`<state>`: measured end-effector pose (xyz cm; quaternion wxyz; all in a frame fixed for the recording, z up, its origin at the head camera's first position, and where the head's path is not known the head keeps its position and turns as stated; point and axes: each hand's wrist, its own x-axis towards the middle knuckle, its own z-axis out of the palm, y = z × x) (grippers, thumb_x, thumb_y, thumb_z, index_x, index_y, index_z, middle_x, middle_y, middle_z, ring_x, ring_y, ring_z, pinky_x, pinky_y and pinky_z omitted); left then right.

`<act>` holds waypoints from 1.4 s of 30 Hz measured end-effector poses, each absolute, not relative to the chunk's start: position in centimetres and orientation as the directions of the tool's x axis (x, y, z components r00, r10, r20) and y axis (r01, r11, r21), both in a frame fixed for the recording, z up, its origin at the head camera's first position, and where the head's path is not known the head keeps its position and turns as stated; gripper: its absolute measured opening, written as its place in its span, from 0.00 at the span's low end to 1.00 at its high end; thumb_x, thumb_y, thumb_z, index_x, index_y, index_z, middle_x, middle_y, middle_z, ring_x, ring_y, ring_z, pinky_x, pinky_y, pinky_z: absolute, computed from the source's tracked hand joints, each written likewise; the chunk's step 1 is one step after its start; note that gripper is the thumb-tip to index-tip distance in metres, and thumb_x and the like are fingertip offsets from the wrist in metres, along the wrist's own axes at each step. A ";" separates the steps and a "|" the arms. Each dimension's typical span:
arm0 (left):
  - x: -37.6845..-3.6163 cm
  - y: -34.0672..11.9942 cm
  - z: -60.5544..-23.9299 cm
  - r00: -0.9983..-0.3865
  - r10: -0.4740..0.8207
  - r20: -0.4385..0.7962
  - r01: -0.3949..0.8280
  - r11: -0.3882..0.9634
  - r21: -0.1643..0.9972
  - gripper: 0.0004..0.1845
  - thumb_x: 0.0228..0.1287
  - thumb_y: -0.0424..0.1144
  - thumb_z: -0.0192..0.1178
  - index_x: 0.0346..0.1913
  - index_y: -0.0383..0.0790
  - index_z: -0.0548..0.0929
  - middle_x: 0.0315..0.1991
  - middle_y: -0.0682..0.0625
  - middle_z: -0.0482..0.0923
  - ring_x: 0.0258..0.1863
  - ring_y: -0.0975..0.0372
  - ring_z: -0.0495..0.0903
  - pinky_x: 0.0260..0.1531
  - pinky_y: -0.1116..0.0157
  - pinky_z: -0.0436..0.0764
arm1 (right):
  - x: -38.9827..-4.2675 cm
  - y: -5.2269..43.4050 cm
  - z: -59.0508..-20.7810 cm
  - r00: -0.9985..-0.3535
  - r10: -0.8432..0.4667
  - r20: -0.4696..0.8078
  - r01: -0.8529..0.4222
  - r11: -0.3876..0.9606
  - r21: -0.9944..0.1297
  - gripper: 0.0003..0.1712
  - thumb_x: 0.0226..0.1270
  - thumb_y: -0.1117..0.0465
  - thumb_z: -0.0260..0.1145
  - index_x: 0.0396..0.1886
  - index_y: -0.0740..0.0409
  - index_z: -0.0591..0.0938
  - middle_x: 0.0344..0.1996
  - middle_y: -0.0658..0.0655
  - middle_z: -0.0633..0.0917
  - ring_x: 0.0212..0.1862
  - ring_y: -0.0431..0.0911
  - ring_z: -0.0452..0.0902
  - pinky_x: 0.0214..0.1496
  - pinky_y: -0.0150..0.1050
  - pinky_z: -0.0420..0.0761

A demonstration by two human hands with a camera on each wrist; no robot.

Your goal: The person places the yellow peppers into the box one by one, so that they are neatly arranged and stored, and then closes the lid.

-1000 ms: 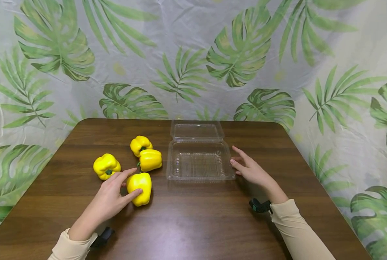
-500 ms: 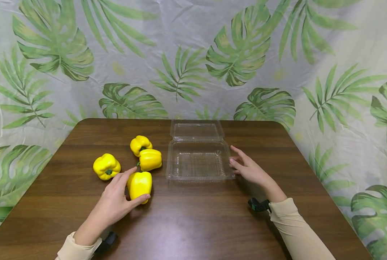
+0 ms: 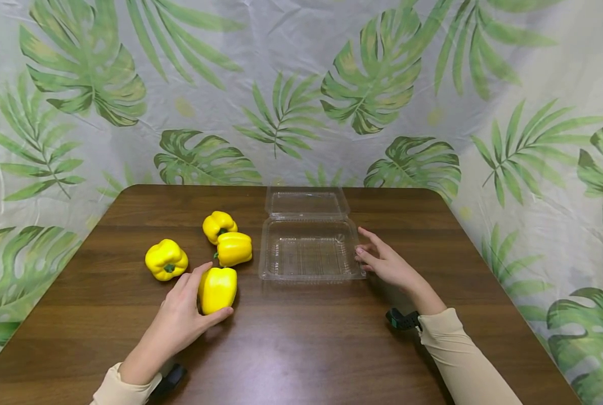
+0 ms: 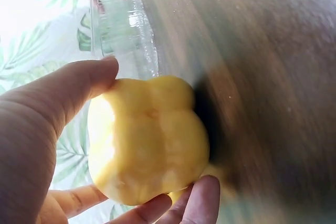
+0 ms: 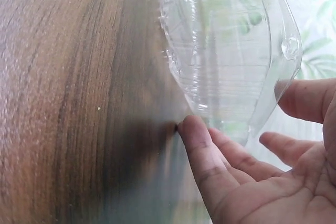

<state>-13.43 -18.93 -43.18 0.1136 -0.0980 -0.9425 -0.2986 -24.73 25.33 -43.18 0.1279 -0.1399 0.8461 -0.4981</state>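
In the head view my left hand (image 3: 182, 309) grips the nearest yellow bell pepper (image 3: 219, 289), thumb at its near end and fingers along its left side. The left wrist view shows this bell pepper's lobed end (image 4: 152, 140) between the thumb (image 4: 89, 77) and the curled fingers. At the right side of a clear plastic clamshell container (image 3: 311, 277) is my right hand (image 3: 390, 267), holding nothing. In the right wrist view its thumb tip reaches the container's rim (image 5: 290, 48), and its loosely extended fingers (image 5: 199, 140) lie by the lower side wall.
Several other peppers lie left of the container: one at the far left (image 3: 166, 260), one at the back (image 3: 219, 226), and one on its side (image 3: 234, 250). The container's lid (image 3: 307, 203) lies folded back towards the table's far edge. A leaf-print cloth (image 3: 281, 84) hangs behind the brown wooden table (image 3: 301, 349).
My left hand has shifted slightly right, its thumb sliding from the pepper's front to its near end, and the pepper has tipped a little. The right hand has edged slightly towards the container.
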 end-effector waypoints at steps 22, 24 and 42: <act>-14.4 -19.0 -43.3 -0.935 0.135 0.329 0.299 0.800 0.521 0.41 0.58 0.43 0.81 0.72 0.39 0.75 0.56 0.35 0.83 0.52 0.44 0.83 0.50 0.41 0.83 | -25.1 25.4 -43.7 -0.914 -0.398 -0.079 -0.095 0.399 -0.912 0.39 0.90 0.60 0.49 0.89 0.60 0.44 0.75 0.81 0.69 0.74 0.72 0.73 0.72 0.60 0.79; -14.5 -19.2 -43.1 -0.935 0.141 0.327 0.300 0.804 0.513 0.40 0.57 0.42 0.81 0.71 0.40 0.76 0.54 0.36 0.84 0.50 0.45 0.84 0.49 0.42 0.83 | -25.1 25.4 -43.6 -0.913 -0.401 -0.076 -0.098 0.395 -0.913 0.39 0.91 0.60 0.49 0.89 0.60 0.44 0.75 0.80 0.69 0.74 0.72 0.73 0.72 0.60 0.79; -16.8 -20.2 -37.3 -0.901 0.256 0.350 0.408 0.773 0.485 0.40 0.58 0.40 0.80 0.73 0.39 0.75 0.60 0.35 0.84 0.55 0.43 0.83 0.52 0.44 0.82 | -25.0 25.5 -43.7 -0.905 -0.419 -0.076 -0.086 0.353 -0.932 0.39 0.91 0.59 0.49 0.89 0.59 0.43 0.75 0.80 0.69 0.75 0.72 0.72 0.75 0.63 0.75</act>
